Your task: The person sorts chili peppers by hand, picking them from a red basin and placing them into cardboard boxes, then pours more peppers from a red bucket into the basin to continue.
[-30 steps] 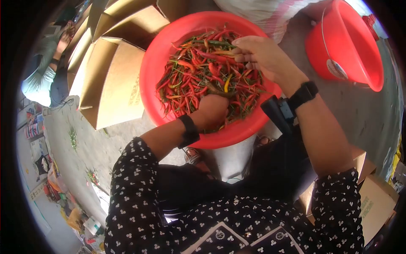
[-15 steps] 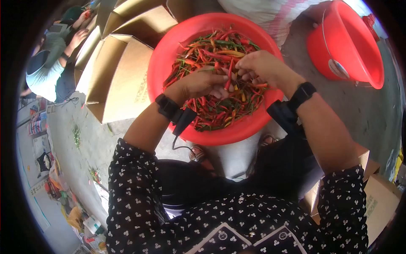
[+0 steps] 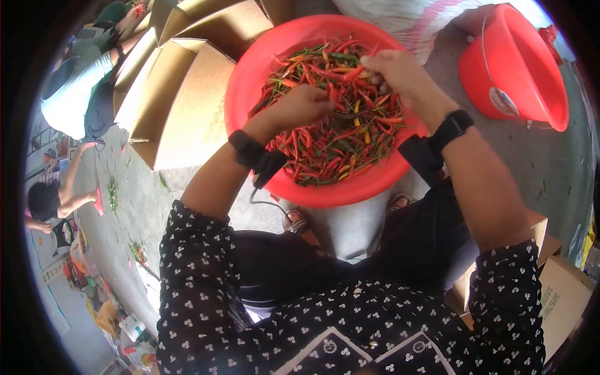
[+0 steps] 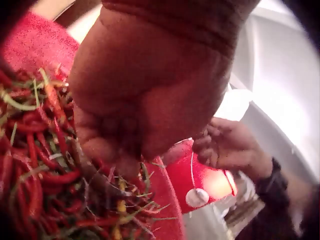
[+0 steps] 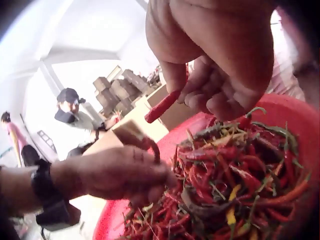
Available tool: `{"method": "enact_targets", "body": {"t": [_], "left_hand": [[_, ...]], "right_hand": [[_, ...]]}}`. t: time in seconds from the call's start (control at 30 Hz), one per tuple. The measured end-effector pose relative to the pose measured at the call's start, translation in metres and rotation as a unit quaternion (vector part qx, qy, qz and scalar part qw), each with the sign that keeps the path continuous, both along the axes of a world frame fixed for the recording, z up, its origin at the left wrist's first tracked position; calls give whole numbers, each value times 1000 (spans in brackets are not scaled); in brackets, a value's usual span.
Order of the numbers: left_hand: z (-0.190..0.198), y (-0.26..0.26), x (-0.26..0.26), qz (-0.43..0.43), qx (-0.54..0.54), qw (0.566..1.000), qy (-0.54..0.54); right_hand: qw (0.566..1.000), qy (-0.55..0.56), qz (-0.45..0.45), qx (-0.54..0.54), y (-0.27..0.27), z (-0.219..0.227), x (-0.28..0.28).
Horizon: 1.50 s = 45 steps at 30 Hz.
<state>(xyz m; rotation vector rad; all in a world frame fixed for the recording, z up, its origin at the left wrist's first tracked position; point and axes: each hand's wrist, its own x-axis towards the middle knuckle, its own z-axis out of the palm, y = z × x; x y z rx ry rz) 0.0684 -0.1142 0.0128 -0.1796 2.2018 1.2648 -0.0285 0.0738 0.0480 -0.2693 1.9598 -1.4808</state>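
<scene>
A large red basin [image 3: 240, 75] is heaped with red chili peppers [image 3: 312, 147], mixed with green stems and a few yellow pods. Between thumb and fingers, my right hand [image 3: 400, 75] pinches one red chili pepper [image 5: 162, 107] above the far right of the heap. My left hand [image 3: 300, 106] hovers low over the left middle of the pile, fingers bent toward the chilies. Thin stems show by its fingertips in the left wrist view; I cannot tell whether it holds a pepper.
Open cardboard boxes [image 3: 187, 109] stand left of the basin. At the right is a red bucket [image 3: 475, 81] with a wire handle, and behind is a white sack [image 3: 400, 25]. Another person [image 5: 75, 122] works beyond the boxes; someone else [image 5: 17, 140] is farther off.
My left hand came up out of the chilies and met the right around a red pepper. Now the hands are apart, the right farther up and right with a pepper.
</scene>
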Motion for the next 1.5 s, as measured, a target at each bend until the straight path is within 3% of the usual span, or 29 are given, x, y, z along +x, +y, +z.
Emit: {"method": "enact_targets", "body": {"t": [0.03,0.1,0.13,0.2,0.23,0.27,0.3,0.37,0.53,0.6,0.63,0.67,0.7,0.73,0.8,0.93,1.03,1.07,1.1,1.13,1.2,1.23,1.3,1.33,1.4,1.5], "left_hand": [[-1,3,4,2,0,1000,-1],[-8,12,16,-160,25,967,197],[-21,14,18,-160,25,967,195],[-35,23,22,-162,-27,940,298],[-36,29,23,-162,-26,941,298],[-38,37,27,-248,-150,937,194],[-36,45,33,-327,-270,902,85],[-56,53,51,-312,-291,899,101],[-62,63,55,-256,-314,909,95],[-67,52,42,-295,-216,926,94],[-64,45,36,-295,-216,926,93],[-60,35,30,-184,-84,979,38],[-54,27,24,-68,52,996,-18],[-46,22,19,-69,51,996,-20],[-28,14,11,37,130,990,-35],[-2,20,13,112,226,967,-48],[-11,11,20,66,180,981,-6],[-18,7,24,-83,56,993,56],[-26,5,29,-228,-69,964,116],[-32,8,35,-229,-69,964,115],[-40,21,52,-338,-172,920,103],[-39,29,57,-339,-172,919,103],[-38,42,64,-442,-309,842,29],[-43,43,67,-443,-308,841,29],[-52,43,73,-476,-292,818,140],[-49,43,68,-509,-302,792,149]], "right_hand": [[1000,-7,-2,-24,3,1,-7],[999,-21,-9,-39,6,0,-12],[999,-23,-9,-40,5,0,-10],[998,-53,42,18,4,0,-7],[997,-55,41,19,2,0,-5],[996,-61,55,24,0,-1,-3],[995,-67,69,29,-2,-1,-2],[993,-68,82,40,-3,2,1],[990,-59,117,58,-3,-1,4],[988,-65,117,76,-4,-1,5],[988,-65,117,76,-4,-3,4],[986,-78,129,73,-3,-6,2],[983,-90,141,69,-2,-8,2],[983,-92,140,68,-1,-7,3],[985,-100,132,56,1,-5,6],[984,-91,139,66,1,-3,4],[988,-80,121,57,2,-1,6],[987,-82,124,55,2,-1,5],[987,-85,127,54,2,-1,6],[987,-85,127,54,2,0,6],[986,-73,136,65,2,3,7],[986,-72,135,64,2,5,7],[986,-46,151,61,2,8,9],[986,-47,150,62,2,7,10],[988,-43,135,59,-1,3,11],[983,-62,164,59,2,1,8]]}}
